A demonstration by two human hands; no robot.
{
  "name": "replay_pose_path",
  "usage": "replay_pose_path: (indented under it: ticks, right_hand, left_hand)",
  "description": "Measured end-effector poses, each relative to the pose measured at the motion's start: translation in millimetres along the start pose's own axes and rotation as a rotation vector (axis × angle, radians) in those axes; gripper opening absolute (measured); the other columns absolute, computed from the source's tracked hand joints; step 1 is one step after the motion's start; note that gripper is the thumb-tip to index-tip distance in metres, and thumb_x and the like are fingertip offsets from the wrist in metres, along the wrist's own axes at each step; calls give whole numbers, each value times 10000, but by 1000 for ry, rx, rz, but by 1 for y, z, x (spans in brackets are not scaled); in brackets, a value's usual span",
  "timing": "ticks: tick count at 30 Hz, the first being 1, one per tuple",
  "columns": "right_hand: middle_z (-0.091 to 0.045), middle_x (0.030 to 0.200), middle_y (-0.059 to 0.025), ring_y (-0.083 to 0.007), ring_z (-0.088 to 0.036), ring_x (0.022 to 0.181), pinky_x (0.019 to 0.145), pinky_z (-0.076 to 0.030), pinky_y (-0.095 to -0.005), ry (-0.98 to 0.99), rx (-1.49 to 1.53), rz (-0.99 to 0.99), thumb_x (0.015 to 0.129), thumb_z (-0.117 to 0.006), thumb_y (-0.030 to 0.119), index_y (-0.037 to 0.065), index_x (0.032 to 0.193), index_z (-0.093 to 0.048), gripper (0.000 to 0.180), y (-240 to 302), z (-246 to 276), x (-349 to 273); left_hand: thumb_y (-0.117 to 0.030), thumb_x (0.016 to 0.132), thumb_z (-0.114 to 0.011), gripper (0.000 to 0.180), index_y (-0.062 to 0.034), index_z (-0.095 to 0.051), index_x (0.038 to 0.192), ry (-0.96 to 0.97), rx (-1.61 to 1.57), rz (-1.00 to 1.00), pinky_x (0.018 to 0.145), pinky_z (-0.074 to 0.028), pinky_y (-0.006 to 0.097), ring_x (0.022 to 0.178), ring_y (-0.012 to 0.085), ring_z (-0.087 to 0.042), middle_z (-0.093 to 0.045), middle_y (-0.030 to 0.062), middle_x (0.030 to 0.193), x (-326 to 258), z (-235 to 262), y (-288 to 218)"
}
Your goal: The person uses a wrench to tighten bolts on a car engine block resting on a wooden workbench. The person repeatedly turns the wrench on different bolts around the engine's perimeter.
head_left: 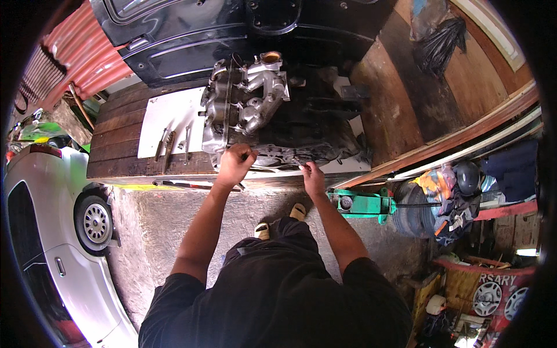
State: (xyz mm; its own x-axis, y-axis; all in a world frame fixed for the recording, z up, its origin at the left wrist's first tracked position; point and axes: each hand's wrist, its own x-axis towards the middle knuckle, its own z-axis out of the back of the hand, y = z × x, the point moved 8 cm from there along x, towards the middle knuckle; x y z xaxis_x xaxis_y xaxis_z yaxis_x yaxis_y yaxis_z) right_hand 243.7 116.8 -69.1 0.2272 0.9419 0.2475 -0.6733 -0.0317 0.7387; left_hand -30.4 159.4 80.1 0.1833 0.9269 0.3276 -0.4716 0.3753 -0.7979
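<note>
A metal engine cylinder head with a cast intake manifold (258, 107) rests on the wooden bench. My left hand (233, 166) is at its near end, fingers curled in a grip. Something dark shows at those fingers, too small to name. Farther right, my right hand (314, 178) is closed in a pinch at the near edge of a dark, greasy engine part (325, 142). A small pale bit shows at its fingertips; what it is I cannot make out. On a white sheet (168, 116) left of the manifold lie a wrench (187, 140) and other slim hand tools (168, 148).
A black vehicle panel (232, 29) stands behind the wooden bench (113, 130). A long-handled tool (185, 185) lies along its front edge. A green floor jack (362, 204) is right of my legs, beside stacked tyres (413, 209). A silver car (64, 243) is at left.
</note>
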Motion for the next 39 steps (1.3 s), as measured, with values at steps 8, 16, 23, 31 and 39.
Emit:
replay_pose_path:
  ticks: [8, 16, 23, 31, 39]
  right_hand:
    - [-611, 902, -149, -355, -609, 817, 701, -497, -440, 95, -280, 335, 825, -665, 130, 60, 979, -637, 171, 71, 67, 21]
    - [-634, 823, -120, -250, -644, 736, 650, -501, -350, 146, 154, 221, 732, -731, 13, 53, 956, -632, 248, 137, 52, 58]
    - [-647, 784, -105, -224, -657, 703, 617, -512, -318, 210, 154, 278, 735, -740, 21, 14, 848, -653, 143, 136, 27, 56]
    - [-657, 867, -111, -194, -667, 794, 680, -578, -311, 63, 1143, -539, 811, -685, -5, 7, 945, -590, 165, -7, 39, -14]
    - [-613, 1042, -92, -175, -618, 934, 768, -540, -269, 102, 1678, -830, 879, -561, -54, 9, 1226, -547, 353, 0, -20, -85]
  left_hand:
    - [-223, 833, -668, 282, -23, -549, 674, -1, 16, -25, 573, -425, 385, 629, 305, -555, -538, 131, 662, 2, 1, -8]
    - [-202, 830, -672, 269, -15, -559, 672, -22, 18, -77, 563, -408, 357, 604, 261, -533, -532, 120, 644, 1, 0, -5]
    - [-187, 824, -671, 253, -7, -564, 682, 11, 0, -19, 563, -418, 358, 603, 262, -547, -549, 124, 658, 3, -1, -2]
    - [-170, 823, -669, 252, -6, -556, 667, -21, -15, -83, 580, -422, 363, 628, 272, -546, -541, 116, 652, 2, 1, -10]
    - [-196, 828, -671, 282, -17, -537, 657, 12, -19, -33, 563, -416, 377, 618, 294, -541, -518, 123, 641, 3, 3, -16]
